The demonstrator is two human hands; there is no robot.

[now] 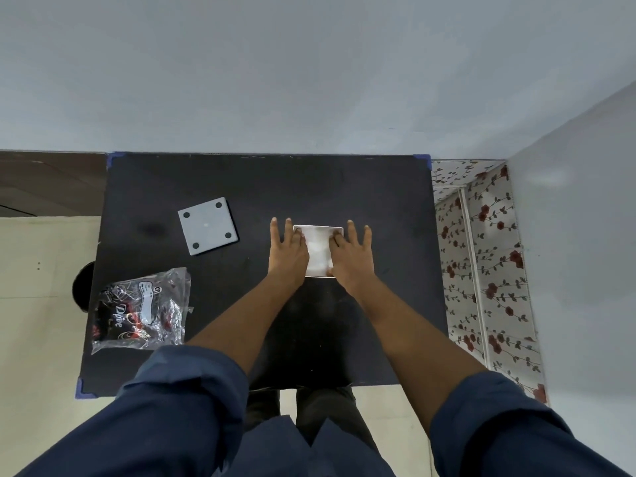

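A white square box (318, 249) lies on the black table (378, 208), right of centre. My left hand (288, 251) lies on its left side and my right hand (351, 256) on its right side. Both hands have their outer fingers straight and spread, while the inner fingers bend onto the box's top. The hands cover the box's left and right edges. A grey square plate (207, 225) with four dark round feet lies flat to the left, apart from both hands.
A crumpled clear plastic bag (141, 311) with black and red print lies at the table's front left. A wall stands behind the table. A flowered cloth (488, 270) hangs along the right side. A dark round object (83, 287) sits at the left edge.
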